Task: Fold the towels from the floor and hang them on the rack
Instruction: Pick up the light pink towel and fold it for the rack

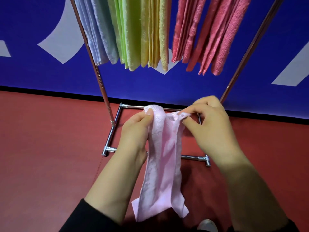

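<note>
Pinching pink towel (163, 158) between both hands (212, 129).

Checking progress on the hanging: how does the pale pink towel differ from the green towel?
The pale pink towel is gripped at its top by the left hand and right hand, dangling loose; the green towel hangs folded on the rack. Both are terry cloth.

Blue wall (167, 84), red floor (50, 139)

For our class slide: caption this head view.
Both hands pinch a pale pink towel before a rack of hung towels.
</note>
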Demonstrator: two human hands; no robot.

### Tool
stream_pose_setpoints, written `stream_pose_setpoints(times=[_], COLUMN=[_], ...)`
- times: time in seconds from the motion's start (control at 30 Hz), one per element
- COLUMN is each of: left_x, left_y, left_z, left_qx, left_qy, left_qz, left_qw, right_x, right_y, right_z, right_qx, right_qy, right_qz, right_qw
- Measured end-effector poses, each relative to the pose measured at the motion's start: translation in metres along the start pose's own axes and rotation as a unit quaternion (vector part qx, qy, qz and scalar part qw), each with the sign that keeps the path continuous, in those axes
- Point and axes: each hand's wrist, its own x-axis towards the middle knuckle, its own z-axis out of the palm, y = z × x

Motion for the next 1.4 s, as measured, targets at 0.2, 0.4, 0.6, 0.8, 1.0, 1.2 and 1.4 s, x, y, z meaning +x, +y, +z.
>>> stream_pose_setpoints(times=[0.2, 0.4, 0.6, 0.8, 1.0, 1.2, 1.4], left_x=[-0.007, -0.003, -0.001, 0.000, -0.001, -0.003, -0.001], left_y=[0.001, -0.005, -0.009, -0.011, -0.013, -0.012, -0.012], left_z=[0.007, 0.010, 0.014, 0.016, 0.018, 0.020, 0.017], left_qx=[0.050, 0.052, 0.063, 0.104, 0.122, 0.113, 0.116], left_qy=[-0.079, -0.087, -0.097, -0.125, -0.137, -0.134, -0.111], left_qz=[0.045, 0.033, 0.035, 0.069, 0.089, 0.108, 0.160], left_qw=[0.995, 0.994, 0.993, 0.984, 0.979, 0.979, 0.974], right_x=[0.003, 0.010, 0.011, 0.010, 0.010, 0.010, 0.010], right_y=[-0.009, 0.001, 0.006, 0.011, 0.014, 0.015, 0.014], right_z=[0.004, 0.010, 0.012, 0.012, 0.010, 0.011, 0.013], right_qx=[0.152, 0.193, 0.178, 0.117, 0.127, 0.122, 0.128], right_qy=[-0.081, -0.120, -0.124, -0.107, -0.102, -0.095, -0.090], right_qz=[0.031, 0.075, 0.073, 0.058, 0.060, 0.059, 0.061], right_qw=[0.985, 0.971, 0.974, 0.986, 0.985, 0.986, 0.986])
